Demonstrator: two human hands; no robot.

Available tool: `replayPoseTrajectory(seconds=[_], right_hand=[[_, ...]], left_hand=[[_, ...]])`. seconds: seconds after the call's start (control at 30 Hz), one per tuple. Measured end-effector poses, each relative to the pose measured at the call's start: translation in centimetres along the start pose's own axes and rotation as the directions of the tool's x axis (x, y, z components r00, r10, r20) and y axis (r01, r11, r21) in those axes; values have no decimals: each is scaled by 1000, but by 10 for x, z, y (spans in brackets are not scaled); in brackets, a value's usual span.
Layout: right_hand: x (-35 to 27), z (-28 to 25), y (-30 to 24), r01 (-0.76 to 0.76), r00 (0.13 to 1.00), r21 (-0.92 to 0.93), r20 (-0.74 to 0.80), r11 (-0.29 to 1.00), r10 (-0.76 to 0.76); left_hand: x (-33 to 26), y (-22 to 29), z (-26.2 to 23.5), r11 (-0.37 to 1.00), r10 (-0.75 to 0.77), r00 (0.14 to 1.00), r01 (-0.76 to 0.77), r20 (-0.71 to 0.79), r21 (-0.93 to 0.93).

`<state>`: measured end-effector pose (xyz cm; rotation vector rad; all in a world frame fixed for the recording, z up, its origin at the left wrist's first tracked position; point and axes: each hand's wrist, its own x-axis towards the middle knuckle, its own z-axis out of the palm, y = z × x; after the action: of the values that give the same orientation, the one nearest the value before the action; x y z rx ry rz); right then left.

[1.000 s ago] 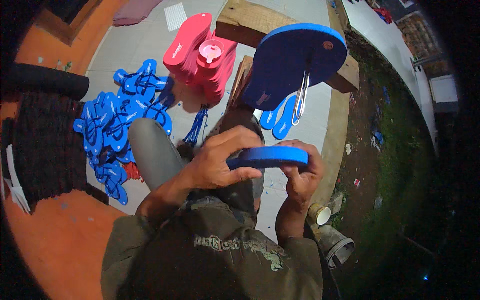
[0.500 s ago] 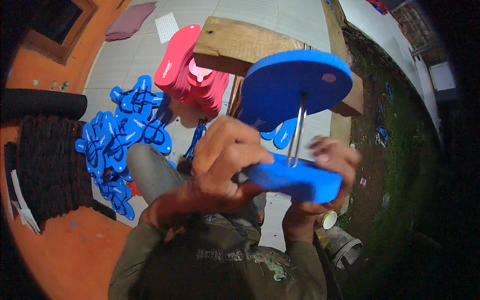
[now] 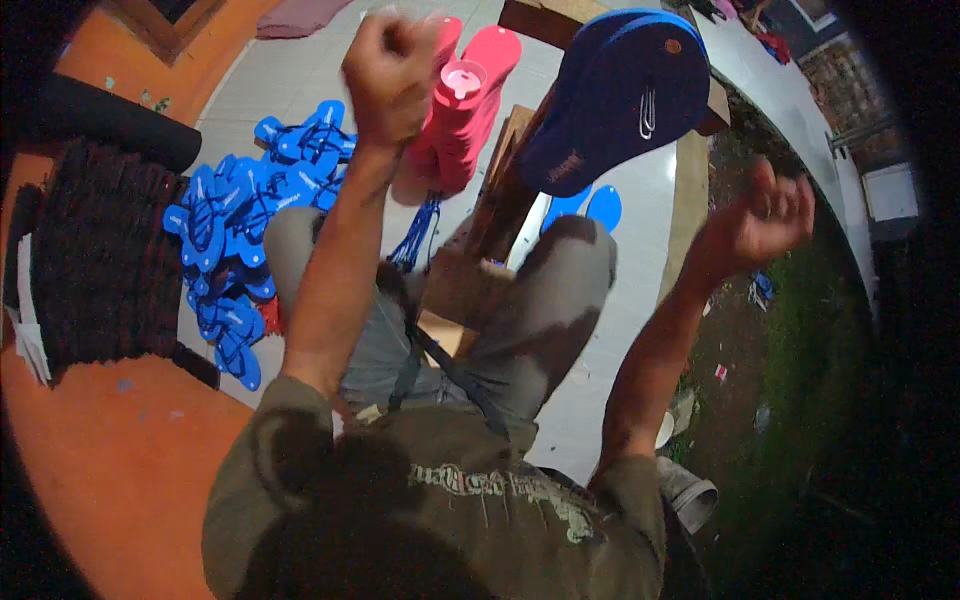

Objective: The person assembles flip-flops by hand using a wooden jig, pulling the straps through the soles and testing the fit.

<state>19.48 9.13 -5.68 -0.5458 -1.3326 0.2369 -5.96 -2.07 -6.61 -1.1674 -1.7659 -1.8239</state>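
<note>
In the head view, the left hand (image 3: 390, 80) is up in front of the pink soles (image 3: 490, 60), its fingers curled in toward the palm; it is blurred, and I cannot tell whether it pinches anything. The right hand (image 3: 765, 220), also blurred, is out past the right edge of the floor (image 3: 640, 285), well apart from the left, its fingers half bent and parted.

The blue soles (image 3: 615, 120) hang tilted at the wooden stand (image 3: 505, 190), before the right end of its crossbeam, between the two hands. They overlap one another, and a metal loop (image 3: 647, 115) sticks out through the front one. The foot of the stand is between the person's knees.

A round pink container (image 3: 461, 82) sits against the pink soles, left of the stand. Near them on the floor is a bundle of blue straps (image 3: 418, 232). Toward the floor's left edge lies a heap of blue flip-flops (image 3: 235, 210), with red strands (image 3: 271, 316) beside its lower part. More blue pieces (image 3: 603, 207) lie on the floor beyond the right knee. A bucket (image 3: 690, 497) lies tipped near the right edge of the floor, low in the view
</note>
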Motion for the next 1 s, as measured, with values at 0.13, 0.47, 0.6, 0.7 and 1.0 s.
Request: replayPoseTrajectory(seconds=[0.13,0.47,0.6,0.7,1.0], right_hand=[[-100,-33,-10,-400,883,106,311,910,352],[-190,-39,-4,-295,576,-376,663,878,478],[-211,20,5,-661,233,-378,718,649,656],[-279,64,38,-547,395,-322,714,773,578],[-267,91,29,-818,174,-201,808,540,563]], left_hand=[[-101,-194,-4,711,-460,856,196,236,675],[-305,-306,-14,625,-707,525,150,474,766],[-272,-289,-23,633,-774,346,466,531,618],[-207,-191,-20,664,-705,319,610,634,432],[-180,-135,-35,612,-537,330,785,776,90]])
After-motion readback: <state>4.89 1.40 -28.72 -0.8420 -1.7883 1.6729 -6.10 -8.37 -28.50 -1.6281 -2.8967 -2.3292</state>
